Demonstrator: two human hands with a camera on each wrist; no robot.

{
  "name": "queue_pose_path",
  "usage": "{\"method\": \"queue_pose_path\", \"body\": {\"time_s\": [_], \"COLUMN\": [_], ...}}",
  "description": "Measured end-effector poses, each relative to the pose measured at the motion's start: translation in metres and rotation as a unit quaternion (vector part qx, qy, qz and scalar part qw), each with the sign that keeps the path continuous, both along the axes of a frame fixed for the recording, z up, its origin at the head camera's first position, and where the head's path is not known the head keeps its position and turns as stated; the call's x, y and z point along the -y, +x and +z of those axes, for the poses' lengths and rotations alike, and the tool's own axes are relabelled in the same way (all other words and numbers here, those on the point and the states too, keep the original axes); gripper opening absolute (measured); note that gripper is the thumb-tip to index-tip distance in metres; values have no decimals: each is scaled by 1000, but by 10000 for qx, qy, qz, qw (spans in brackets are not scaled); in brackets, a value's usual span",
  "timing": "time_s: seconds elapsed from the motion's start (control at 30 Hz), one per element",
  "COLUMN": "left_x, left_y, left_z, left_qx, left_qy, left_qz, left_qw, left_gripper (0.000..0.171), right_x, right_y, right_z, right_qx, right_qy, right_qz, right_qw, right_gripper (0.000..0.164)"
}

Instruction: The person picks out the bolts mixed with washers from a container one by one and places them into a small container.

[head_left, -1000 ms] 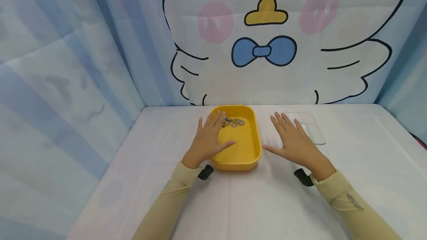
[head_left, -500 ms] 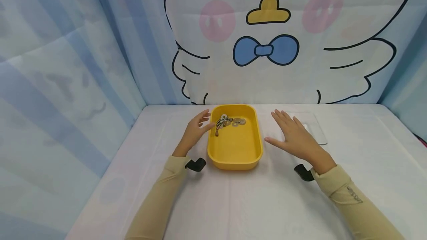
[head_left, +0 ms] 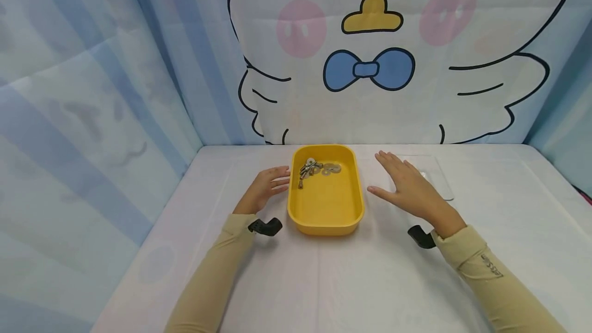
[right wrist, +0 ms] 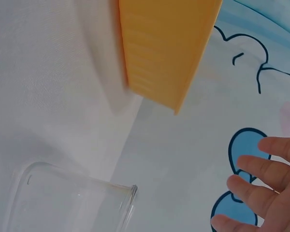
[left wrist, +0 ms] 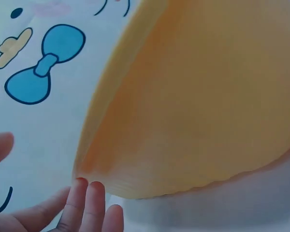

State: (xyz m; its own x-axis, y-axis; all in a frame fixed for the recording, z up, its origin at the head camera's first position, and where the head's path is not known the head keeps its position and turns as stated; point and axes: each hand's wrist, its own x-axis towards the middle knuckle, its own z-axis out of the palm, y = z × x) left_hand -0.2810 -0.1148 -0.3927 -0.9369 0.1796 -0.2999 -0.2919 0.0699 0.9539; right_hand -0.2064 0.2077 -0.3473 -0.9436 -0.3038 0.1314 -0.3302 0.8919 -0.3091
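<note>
A yellow tray (head_left: 327,204) stands on the white table, holding metal bolts (head_left: 305,169) and several round washers (head_left: 331,168) near its far end. My left hand (head_left: 264,187) is beside the tray's left wall, its fingers extended toward it. In the left wrist view the fingertips (left wrist: 79,191) are close to the tray's outer wall (left wrist: 193,121); whether they touch it I cannot tell. To the right of the tray my right hand (head_left: 410,189) hovers with fingers spread and holds nothing. Partly hidden behind that hand lies a clear plastic container (head_left: 437,176).
In the right wrist view the clear container (right wrist: 72,203) shows a raised rim. Behind the table hangs a cloth (head_left: 370,112) with a cartoon bird, and a blue-striped curtain (head_left: 92,143) borders the left side.
My left hand has moved left, from over the tray to beside its left wall, uncovering the bolts. The right hand has stayed nearly in place.
</note>
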Motion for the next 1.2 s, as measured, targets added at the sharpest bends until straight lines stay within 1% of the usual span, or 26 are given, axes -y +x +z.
{"method": "queue_pose_path", "body": {"time_s": [0.07, 0.13, 0.2, 0.3, 0.53, 0.73, 0.9, 1.1, 1.2], "left_x": [1, 1, 3, 4, 4, 3, 3, 3, 2], "left_y": [0, 0, 0, 0, 2, 2, 2, 4, 4], "left_z": [-2, -4, -6, -9, -9, -9, -11, -11, -11], "left_qx": [197, 290, 306, 294, 621, 702, 691, 657, 639], "left_qy": [-22, -126, -209, -255, 61, 95, 141, 206, 240], "left_qz": [-5, -69, -152, -227, -7, 16, 59, 75, 82], "left_qw": [9998, 9995, 9992, 9990, 9981, 9975, 9975, 9976, 9976], "left_gripper": [48, 47, 47, 52, 54, 54, 53, 50, 51], "right_x": [0, 0, 1, 2, 5, 12, 24, 43, 54], "right_y": [-1, -2, -3, -7, -22, -40, -60, -81, -88], "right_z": [0, 1, 3, 6, 16, 26, 31, 33, 31], "right_qx": [17, 36, 84, 214, 604, 798, 1065, 1561, 1719], "right_qy": [-16, -57, -112, -273, -875, -1330, -1902, -2660, -2899], "right_qz": [12, 45, 77, 139, 292, 541, 657, 533, 490], "right_qw": [10000, 10000, 9999, 9993, 9939, 9864, 9737, 9497, 9402], "right_gripper": [85, 84, 84, 83, 77, 62, 52, 40, 36]}}
